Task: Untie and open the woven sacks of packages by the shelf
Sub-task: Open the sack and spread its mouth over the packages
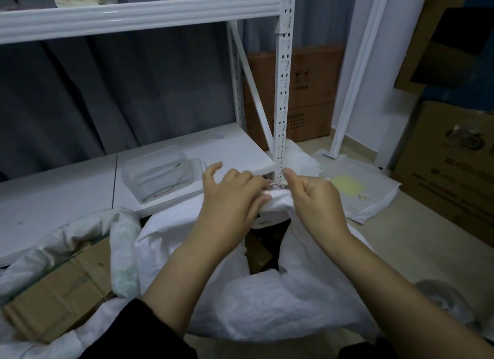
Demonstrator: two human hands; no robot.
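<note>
**Pull the sack mouth wide, nice and slow**

I kneel by the white shelf. The big white sack sits on the floor right in front of me. Its far edge is up by the shelf leg. Its mouth is already partly open, and I can see dark packages down in the gap.

My left hand lies on the far rim of the sack. Its fingers are bent over the bunched cloth and hold it down. My right hand is just beside it. Its fingers are curled tight on the same rim, with the thumb up. Between my hands there is a small pink and brown bit. I think it may be the tie or a label, but it is too blurry to tell.

To do this well, I think I should keep a firm hold on the rim with both hands and pull them apart sideways. I should go slowly, so the cloth does not rip and the packages do not spill. The rim sits close to the shelf leg, so I should pull a little toward me too.

Another sack lies on my left. It is open, with a brown box inside.
</note>
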